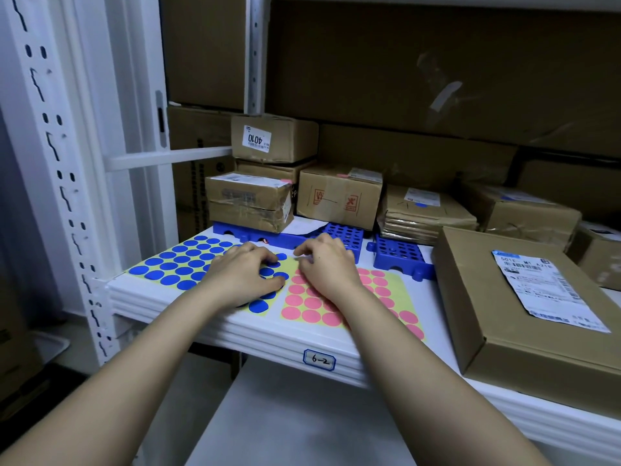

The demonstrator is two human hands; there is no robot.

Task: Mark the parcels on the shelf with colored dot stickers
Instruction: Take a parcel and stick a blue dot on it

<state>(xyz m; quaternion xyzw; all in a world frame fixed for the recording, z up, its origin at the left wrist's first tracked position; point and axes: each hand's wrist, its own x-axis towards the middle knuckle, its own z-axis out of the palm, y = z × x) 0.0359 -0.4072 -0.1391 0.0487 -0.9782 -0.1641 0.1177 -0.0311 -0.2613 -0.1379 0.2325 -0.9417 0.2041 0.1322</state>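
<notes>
With both forearms reaching in from the near edge, left hand [243, 272] lies palm-down on the blue dot sticker sheet [188, 264], fingers curled, thumb by the sheet's right edge; can't tell if it pinches a dot. Right hand [327, 264] rests on the far-left corner of the pink dot sticker sheet [336, 301], fingertips bent down together; pinch not visible either. Sheets lie side by side on the white shelf [268, 334], tagged "6-2" [319, 359]. Parcels: stack far left with a "4010" box [274, 137], red-stamped box [339, 195], flat parcel with a blue dot [423, 210], large labelled box [524, 297] near right. Blue plastic grids [396, 255] sit under the far ones.
</notes>
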